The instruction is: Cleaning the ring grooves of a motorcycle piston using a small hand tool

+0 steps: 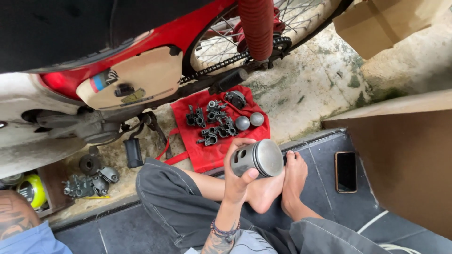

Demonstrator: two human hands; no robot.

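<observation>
Fingers [239, 170] of left hand [238, 181] wrapped round piston [258, 158]; axis roughly level, crown pointing right.

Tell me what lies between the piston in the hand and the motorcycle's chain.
In the head view, a red cloth carrying dark metal engine parts and two grey balls lies between the piston and chain.

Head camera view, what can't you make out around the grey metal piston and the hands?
- Right hand: not seen in the head view.
- Grey metal piston: its near side is covered by the left hand.
- Small dark engine parts on the red cloth: too small to identify.
- Red motorcycle: cut off by the top edge.
</observation>
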